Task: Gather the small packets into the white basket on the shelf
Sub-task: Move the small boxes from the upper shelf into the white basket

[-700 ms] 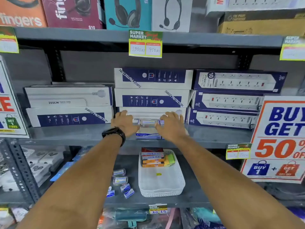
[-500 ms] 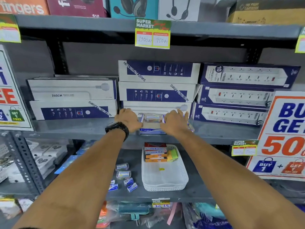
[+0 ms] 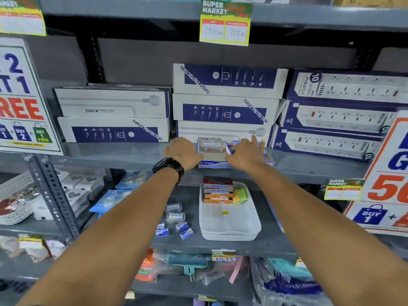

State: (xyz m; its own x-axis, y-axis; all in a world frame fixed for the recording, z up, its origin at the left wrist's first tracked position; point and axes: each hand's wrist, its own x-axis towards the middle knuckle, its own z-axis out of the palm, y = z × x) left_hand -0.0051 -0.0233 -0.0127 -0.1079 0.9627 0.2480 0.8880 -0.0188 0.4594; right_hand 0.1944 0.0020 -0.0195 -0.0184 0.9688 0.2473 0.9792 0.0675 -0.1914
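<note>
On the middle shelf [image 3: 123, 154], in front of the stacked power strip boxes [image 3: 225, 131], both arms are stretched forward and slightly upward from the bottom corners of the view. The left hand [image 3: 182, 152], with a black watch [image 3: 169, 167] on the wrist, is placed palm down at the left end of a small pile of boxes, and the right hand [image 3: 246, 154] is placed at its right end. The pile is made of a clear plastic case [image 3: 213, 146] lying on top of a white and blue box [image 3: 212, 163]. The fingers of both hands are curled loosely against the sides of this pile; whether it is really gripped cannot be told, because the fingertips are hidden.

On the shelf below, the white basket [image 3: 229, 226] is seen, with several red, blue and orange packets [image 3: 217, 193] stacked at its far end. Just beside the basket, on its left, some small packets [image 3: 176, 224] are lying loose on the grey shelf surface, apart from each other.
</note>
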